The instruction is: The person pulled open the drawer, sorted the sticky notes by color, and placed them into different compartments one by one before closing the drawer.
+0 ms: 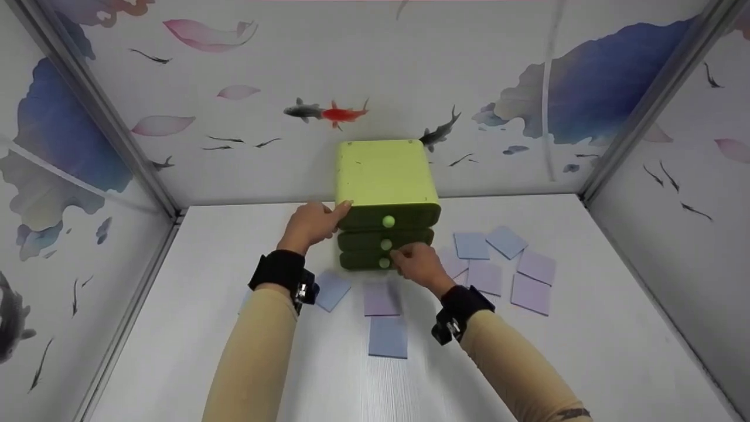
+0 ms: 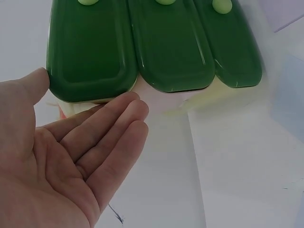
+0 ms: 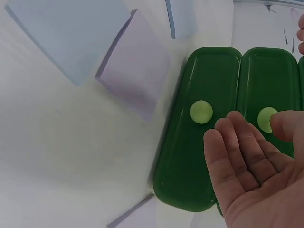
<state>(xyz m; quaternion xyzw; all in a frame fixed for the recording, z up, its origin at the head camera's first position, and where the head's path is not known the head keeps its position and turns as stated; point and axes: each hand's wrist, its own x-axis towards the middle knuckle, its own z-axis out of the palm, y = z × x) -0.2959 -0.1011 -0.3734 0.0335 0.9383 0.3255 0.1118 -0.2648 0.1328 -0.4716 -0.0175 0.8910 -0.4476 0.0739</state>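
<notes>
A small cabinet [image 1: 384, 173] with a lime-green top and dark green drawer fronts stands against the back wall. Its three stacked drawers each carry a round light-green knob, including the top knob [image 1: 388, 221]. My left hand [image 1: 313, 223] rests at the cabinet's upper left corner, thumb by the top edge and fingers extended along the side. In front of the lower drawers is my right hand [image 1: 423, 266], its fingers slightly bent. In the right wrist view its thumb overlaps the middle knob [image 3: 266, 118], while the fingertips lie beside the bottom knob [image 3: 201, 112]. Whether they touch is unclear.
Several purple and blue square cards lie on the white table [image 1: 176, 351], among them a purple card [image 1: 533, 293] to the right. A blue card [image 1: 388, 338] and another purple card [image 1: 382, 298] lie before the cabinet. Printed walls [image 1: 234, 158] enclose the table.
</notes>
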